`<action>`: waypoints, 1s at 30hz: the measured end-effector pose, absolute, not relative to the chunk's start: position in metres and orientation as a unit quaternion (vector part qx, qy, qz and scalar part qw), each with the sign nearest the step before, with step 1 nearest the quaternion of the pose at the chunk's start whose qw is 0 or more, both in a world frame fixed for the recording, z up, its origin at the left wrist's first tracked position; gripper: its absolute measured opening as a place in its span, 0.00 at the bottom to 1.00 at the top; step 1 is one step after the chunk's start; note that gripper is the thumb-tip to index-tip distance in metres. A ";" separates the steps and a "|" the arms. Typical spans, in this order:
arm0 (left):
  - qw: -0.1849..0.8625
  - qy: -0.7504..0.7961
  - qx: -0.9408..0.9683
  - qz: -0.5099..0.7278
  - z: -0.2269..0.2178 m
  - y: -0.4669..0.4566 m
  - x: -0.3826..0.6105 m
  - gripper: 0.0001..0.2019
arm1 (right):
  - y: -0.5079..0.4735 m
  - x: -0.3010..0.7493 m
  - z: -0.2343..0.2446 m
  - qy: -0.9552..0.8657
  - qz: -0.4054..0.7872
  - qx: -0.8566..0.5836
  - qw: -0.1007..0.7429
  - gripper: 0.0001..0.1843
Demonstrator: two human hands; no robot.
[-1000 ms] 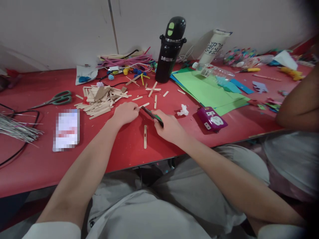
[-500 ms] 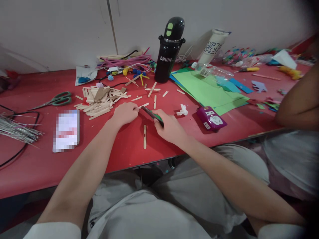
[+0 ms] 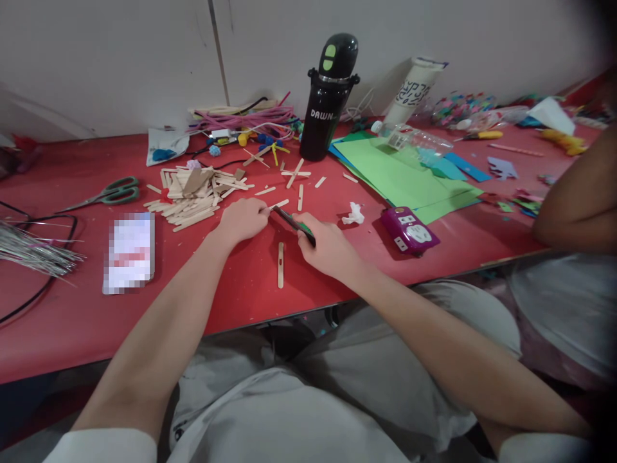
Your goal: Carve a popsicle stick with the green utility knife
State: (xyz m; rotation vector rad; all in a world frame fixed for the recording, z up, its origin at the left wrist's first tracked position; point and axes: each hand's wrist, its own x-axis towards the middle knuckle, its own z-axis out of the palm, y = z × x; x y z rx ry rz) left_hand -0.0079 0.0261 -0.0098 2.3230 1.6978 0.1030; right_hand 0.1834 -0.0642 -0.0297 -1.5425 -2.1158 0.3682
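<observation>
My left hand (image 3: 242, 219) is closed, pinning a short wooden craft stick (image 3: 278, 204) against the red table (image 3: 72, 308). My right hand (image 3: 328, 249) is wrapped round a green-handled utility knife (image 3: 295, 224), whose tip rests on that stick beside my left fingers. Another wooden stick (image 3: 280, 264) with a red mark lies just in front of my hands. A heap of wooden sticks (image 3: 193, 193) sits to the left of my left hand.
Green scissors (image 3: 108, 193), a phone (image 3: 128, 251) and a bundle of thin wires (image 3: 33, 252) lie at left. Behind stand a black bottle (image 3: 328, 99), green paper sheets (image 3: 405, 177) and a purple socket block (image 3: 409, 233). Another person's arm (image 3: 576, 206) rests at right.
</observation>
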 end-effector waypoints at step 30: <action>0.131 0.590 0.797 0.024 -0.007 0.025 -0.006 0.18 | -0.064 0.184 -0.032 -0.775 0.138 -0.559 0.260 0.21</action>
